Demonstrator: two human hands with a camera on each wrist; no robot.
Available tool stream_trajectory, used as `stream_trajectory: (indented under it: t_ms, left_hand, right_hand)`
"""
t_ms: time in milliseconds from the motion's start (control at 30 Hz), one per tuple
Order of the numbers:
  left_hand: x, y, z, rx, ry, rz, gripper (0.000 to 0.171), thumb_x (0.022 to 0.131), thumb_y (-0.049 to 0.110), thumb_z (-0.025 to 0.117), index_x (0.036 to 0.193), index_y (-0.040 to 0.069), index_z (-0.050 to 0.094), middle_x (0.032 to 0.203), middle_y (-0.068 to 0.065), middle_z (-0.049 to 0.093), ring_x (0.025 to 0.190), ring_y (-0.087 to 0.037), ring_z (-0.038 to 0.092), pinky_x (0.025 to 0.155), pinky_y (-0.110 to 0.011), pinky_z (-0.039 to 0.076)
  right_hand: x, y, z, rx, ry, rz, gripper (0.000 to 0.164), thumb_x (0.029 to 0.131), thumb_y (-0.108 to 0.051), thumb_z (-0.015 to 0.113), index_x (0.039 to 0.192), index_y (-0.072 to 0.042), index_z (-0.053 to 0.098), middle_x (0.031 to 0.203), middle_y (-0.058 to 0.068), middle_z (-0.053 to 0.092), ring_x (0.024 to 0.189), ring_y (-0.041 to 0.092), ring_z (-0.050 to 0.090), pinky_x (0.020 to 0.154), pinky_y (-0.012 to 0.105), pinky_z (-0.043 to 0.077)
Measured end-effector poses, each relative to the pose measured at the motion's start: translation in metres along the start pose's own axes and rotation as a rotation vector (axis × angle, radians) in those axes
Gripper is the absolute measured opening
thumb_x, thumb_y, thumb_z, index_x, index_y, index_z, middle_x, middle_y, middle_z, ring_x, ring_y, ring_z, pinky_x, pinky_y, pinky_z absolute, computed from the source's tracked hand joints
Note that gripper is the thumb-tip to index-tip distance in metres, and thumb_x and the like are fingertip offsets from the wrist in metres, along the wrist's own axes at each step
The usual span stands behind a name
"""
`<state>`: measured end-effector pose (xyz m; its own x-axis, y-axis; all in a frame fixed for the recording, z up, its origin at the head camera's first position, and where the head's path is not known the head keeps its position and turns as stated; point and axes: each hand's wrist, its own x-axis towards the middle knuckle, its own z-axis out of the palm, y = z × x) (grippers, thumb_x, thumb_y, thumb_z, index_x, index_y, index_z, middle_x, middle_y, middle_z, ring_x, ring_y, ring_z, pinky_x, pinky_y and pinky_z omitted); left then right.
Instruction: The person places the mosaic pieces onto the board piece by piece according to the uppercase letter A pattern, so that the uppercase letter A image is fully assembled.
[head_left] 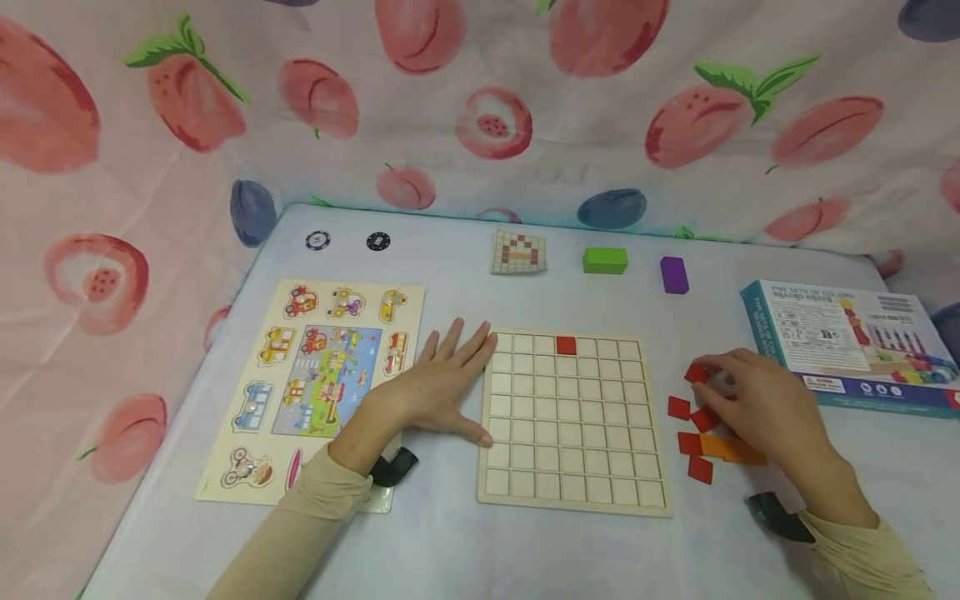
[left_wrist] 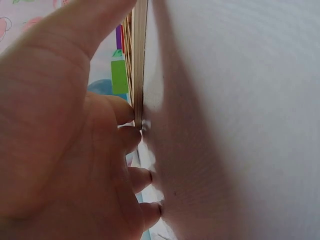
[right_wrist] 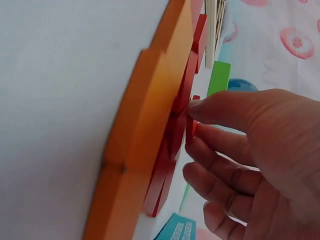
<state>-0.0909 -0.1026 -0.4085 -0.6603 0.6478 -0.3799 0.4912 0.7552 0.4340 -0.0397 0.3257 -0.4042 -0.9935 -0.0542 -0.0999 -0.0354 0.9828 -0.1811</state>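
Observation:
A wooden grid board lies in the middle of the table, with one red square tile in its top row. Spread fingers of my left hand rest along the board's left edge, thumb lower down on the rim. To the right of the board, my right hand pinches a red tile between thumb and index finger. Just beneath and beside it lie several loose red tiles and orange tiles. Part of this pile is hidden behind the right hand in the head view.
A vehicle puzzle board lies at left, partly under the left forearm. Along the back are two round chips, a small pattern card, a green block and a purple block. A toy box lies at right.

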Motion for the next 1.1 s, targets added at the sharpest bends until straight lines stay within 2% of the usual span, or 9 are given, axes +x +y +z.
stream_trajectory:
  t_ms: [267, 433, 600, 867, 1100]
  left_hand:
    - [0.0, 0.001, 0.0, 0.0, 0.008, -0.001, 0.139, 0.078, 0.07, 0.084, 0.173, 0.014, -0.002, 0.181, -0.002, -0.015, 0.166, -0.039, -0.021, 0.135, -0.064, -0.006]
    - [0.001, 0.001, 0.0, 0.015, 0.015, -0.003, 0.14, 0.077, 0.071, 0.084, 0.173, 0.013, 0.0, 0.181, -0.002, -0.013, 0.167, -0.039, -0.018, 0.135, -0.064, -0.004]
    - [0.001, 0.003, 0.0, 0.023, 0.014, -0.015, 0.141, 0.076, 0.072, 0.085, 0.173, 0.014, 0.0, 0.181, -0.002, -0.014, 0.167, -0.039, -0.018, 0.135, -0.063, -0.004]
    - [0.002, 0.003, 0.002, 0.011, 0.023, -0.021, 0.141, 0.075, 0.071, 0.085, 0.173, 0.014, 0.001, 0.181, -0.002, -0.014, 0.167, -0.039, -0.018, 0.134, -0.065, -0.005]
    - [0.003, 0.002, 0.003, 0.024, 0.027, -0.021, 0.141, 0.075, 0.073, 0.085, 0.173, 0.015, 0.0, 0.181, 0.0, -0.014, 0.167, -0.039, -0.018, 0.134, -0.066, -0.005]
  right_hand:
    - [0.006, -0.019, -0.001, 0.046, 0.076, -0.089, 0.047, 0.09, -0.03, 0.085, 0.13, -0.007, 0.074, 0.118, 0.022, 0.072, 0.102, 0.038, 0.068, 0.081, 0.058, 0.062]
    - [0.012, -0.035, -0.002, 0.075, 0.062, -0.113, 0.046, 0.093, -0.029, 0.082, 0.132, -0.008, 0.073, 0.119, 0.018, 0.072, 0.105, 0.037, 0.068, 0.085, 0.058, 0.062]
    - [0.02, -0.052, -0.001, 0.094, 0.068, -0.186, 0.041, 0.094, -0.024, 0.081, 0.131, -0.008, 0.073, 0.118, 0.016, 0.073, 0.104, 0.035, 0.07, 0.087, 0.058, 0.062]
    - [0.031, -0.086, 0.002, 0.116, 0.021, -0.246, 0.038, 0.096, -0.023, 0.078, 0.132, -0.011, 0.074, 0.121, 0.012, 0.073, 0.111, 0.034, 0.07, 0.095, 0.057, 0.06]
    - [0.037, -0.098, 0.007, 0.101, 0.032, -0.301, 0.035, 0.095, -0.021, 0.078, 0.128, -0.011, 0.076, 0.118, 0.01, 0.074, 0.106, 0.03, 0.071, 0.093, 0.053, 0.061]
